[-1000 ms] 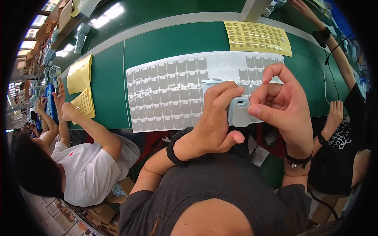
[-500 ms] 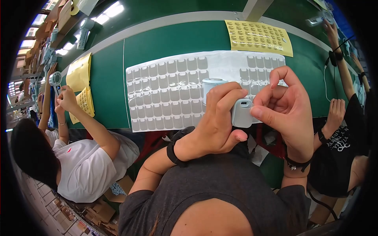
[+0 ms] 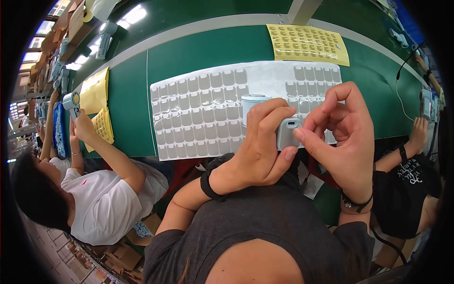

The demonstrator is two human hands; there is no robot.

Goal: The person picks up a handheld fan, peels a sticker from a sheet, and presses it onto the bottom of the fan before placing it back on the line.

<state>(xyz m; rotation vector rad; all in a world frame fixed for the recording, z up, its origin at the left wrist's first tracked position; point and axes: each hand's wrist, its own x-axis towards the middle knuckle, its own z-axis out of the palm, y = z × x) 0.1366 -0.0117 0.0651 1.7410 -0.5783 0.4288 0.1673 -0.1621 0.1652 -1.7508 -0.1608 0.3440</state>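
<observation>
Green counter [image 3: 203, 45]: being partly covered.
White label sheet [image 3: 266, 75]: being spread across it.
Yellow sheet [image 3: 307, 45]: being laid out just beyond.
Right grip [image 3: 347, 135]: being held by the device, fingers curled; whether anything is being pinched cannot be told.
Left grip [image 3: 265, 144]: being clamped on the device.
Pale-blue device [image 3: 286, 136]: being held over the white label sheet.
</observation>
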